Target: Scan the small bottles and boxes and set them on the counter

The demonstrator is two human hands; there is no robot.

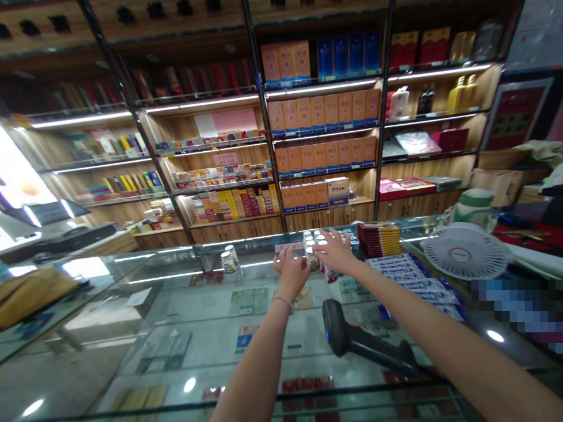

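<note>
My left hand [291, 271] is just above the glass counter, palm down, fingers apart and slightly bent. Its thumb points at a small white-lidded jar [312, 261] at the near end of a cluster of similar jars [309, 241]. Over that cluster reaches my right hand [338, 252], fingers spread, thumb side close to the nearest jar. Whether its fingertips touch the lids I cannot tell. Two more white-lidded jars [229, 261] stand apart, left of my left hand. Some of the cluster is hidden behind my right hand.
A black barcode scanner [367, 340] lies on the glass counter [193, 319] near my right forearm. Right of the jars are stacked red and yellow packs [379, 239], blue-and-white packets [402, 275] and a white fan [466, 251]. Shelves [325, 170] of boxes stand behind.
</note>
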